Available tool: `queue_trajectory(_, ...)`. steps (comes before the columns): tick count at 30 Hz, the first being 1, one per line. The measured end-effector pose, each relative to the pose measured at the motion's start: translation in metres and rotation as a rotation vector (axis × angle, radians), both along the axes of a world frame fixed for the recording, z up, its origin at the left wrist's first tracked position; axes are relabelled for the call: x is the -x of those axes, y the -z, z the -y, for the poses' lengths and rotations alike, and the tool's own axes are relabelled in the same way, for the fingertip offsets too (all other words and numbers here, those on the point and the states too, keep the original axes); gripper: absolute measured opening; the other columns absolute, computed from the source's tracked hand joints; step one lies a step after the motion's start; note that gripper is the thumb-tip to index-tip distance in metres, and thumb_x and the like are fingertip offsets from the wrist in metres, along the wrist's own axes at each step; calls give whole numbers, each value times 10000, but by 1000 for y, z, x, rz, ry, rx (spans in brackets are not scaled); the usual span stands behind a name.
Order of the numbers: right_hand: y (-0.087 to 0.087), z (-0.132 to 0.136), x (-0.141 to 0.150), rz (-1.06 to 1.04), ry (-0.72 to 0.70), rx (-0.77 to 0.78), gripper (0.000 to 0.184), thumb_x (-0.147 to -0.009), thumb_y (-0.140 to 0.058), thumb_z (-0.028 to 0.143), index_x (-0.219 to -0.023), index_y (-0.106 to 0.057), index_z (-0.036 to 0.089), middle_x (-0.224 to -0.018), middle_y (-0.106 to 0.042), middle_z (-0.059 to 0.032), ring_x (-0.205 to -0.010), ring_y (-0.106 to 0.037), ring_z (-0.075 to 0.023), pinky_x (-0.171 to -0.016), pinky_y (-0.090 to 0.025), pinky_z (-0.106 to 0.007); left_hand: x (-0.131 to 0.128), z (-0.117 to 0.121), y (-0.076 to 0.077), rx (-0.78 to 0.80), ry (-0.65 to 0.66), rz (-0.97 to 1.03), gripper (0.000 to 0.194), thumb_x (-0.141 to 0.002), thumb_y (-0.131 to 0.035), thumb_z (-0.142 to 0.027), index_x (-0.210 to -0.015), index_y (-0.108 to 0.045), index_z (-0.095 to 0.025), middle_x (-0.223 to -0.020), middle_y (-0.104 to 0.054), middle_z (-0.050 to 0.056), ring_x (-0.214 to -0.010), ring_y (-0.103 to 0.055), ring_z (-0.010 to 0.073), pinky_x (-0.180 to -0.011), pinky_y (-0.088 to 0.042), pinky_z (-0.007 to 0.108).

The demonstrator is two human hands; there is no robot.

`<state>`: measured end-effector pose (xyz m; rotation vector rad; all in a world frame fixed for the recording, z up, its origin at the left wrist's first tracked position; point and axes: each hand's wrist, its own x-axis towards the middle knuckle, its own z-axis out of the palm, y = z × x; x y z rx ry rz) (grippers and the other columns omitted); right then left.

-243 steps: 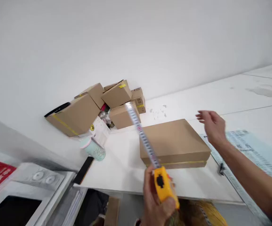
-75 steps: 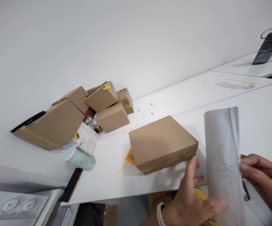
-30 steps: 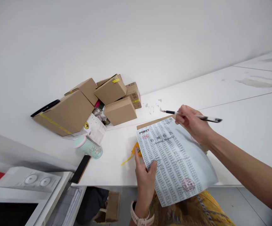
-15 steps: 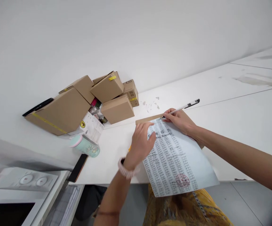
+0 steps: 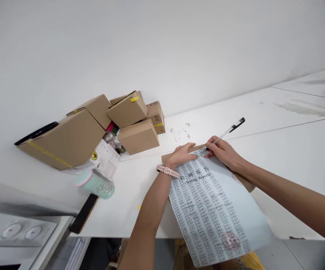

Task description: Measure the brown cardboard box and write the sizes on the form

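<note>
A printed sheet of paper (image 5: pixel 207 210) with rows of dense marks, the heading "Testing Report" and a red round stamp lies on a brown board (image 5: pixel 167 157). Its near end hangs over the table's front edge. My right hand (image 5: pixel 221 152) is closed around a pen (image 5: pixel 224 133) with a clear barrel and black cap end. The pen's tip is at the top of the sheet. My left hand (image 5: pixel 181 154), with a pink band on the wrist, lies with fingers stretched across the sheet's upper left part.
Several cardboard boxes (image 5: pixel 138 137) are stacked against the wall at the left. In front of them are a white printed box (image 5: pixel 107 159), a mint tumbler (image 5: pixel 99 185) with a pink lid, and a black flat case (image 5: pixel 84 213). A white appliance (image 5: pixel 16 228) stands at lower left.
My left hand has moved up and right to the sheet's top, its fingers now stretched out. My right hand and the pen have shifted slightly right along the top. The view has tilted a little.
</note>
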<state>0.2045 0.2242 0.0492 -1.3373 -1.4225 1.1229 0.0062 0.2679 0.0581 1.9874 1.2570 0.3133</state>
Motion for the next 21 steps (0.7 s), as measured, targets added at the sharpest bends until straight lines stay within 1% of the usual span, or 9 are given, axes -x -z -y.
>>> queue_trajectory(3,2,-1,-3,27,-83,-42,298,-875,-642,525,-874,-549,242,-736,-656,-8,-780,-684,-232,-640,-457,-323,0,2,1,-14,-8,-38,701,-786,-681,-438,-1437,-498,-251,-1491,-535,106,-1416,-418,378,-1152,-359,513)
queue_trajectory(5,4,-2,-5,42,-137,-78,346,-845,-669,563,-906,-571,237,-764,-687,-25,-752,-660,-225,-634,-451,-326,-1,4,0,-23,-13,-59,683,-787,-672,-458,-1422,-508,-269,-1471,-548,97,-1418,-406,380,-1148,-359,519)
queue_trajectory(6,5,-3,-6,56,-142,-95,358,-836,-674,572,-894,-567,235,-750,-687,-25,-724,-647,-218,-626,-442,-325,-2,4,0,-27,-15,-68,677,-787,-666,-464,-1419,-508,-276,-1460,-554,93,-1415,-407,379,-1143,-364,518)
queue_trajectory(8,7,-4,-7,92,-110,-126,342,-840,-663,555,-843,-531,239,-667,-643,-2,-679,-632,-209,-608,-420,-317,-3,5,0,-31,-17,-83,680,-787,-660,-477,-1419,-501,-286,-1440,-565,88,-1402,-421,375,-1126,-384,511)
queue_trajectory(11,9,-5,-7,161,-56,-174,279,-863,-608,469,-779,-457,250,-569,-535,40,-612,-591,-188,-571,-377,-298,-3,7,0,-35,-24,-98,700,-786,-658,-504,-1429,-486,-287,-1419,-574,90,-1390,-436,370,-1109,-405,498)
queue_trajectory(13,9,-4,-6,226,-61,-214,257,-862,-574,427,-746,-425,252,-561,-501,47,-554,-510,-159,-548,-344,-293,-3,8,-1,-39,-32,-105,702,-780,-666,-513,-1421,-494,-283,-1399,-587,92,-1391,-432,371,-1109,-406,496)
queue_trajectory(15,10,-3,-5,282,-75,-259,267,-858,-557,420,-719,-403,251,-572,-494,43,-532,-435,-141,-538,-320,-293,-3,9,-2,-41,-41,-108,692,-773,-676,-514,-1402,-510,-279,-1374,-604,91,-1392,-431,372,-1111,-406,494)
queue_trajectory(21,9,0,-4,305,-101,-308,297,-850,-555,414,-685,-369,252,-561,-432,47,-540,-400,-138,-534,-298,-288,-4,10,-4,-45,-55,-103,691,-770,-686,-514,-1400,-517,-285,-1388,-603,85,-1390,-437,369,-1103,-416,491)
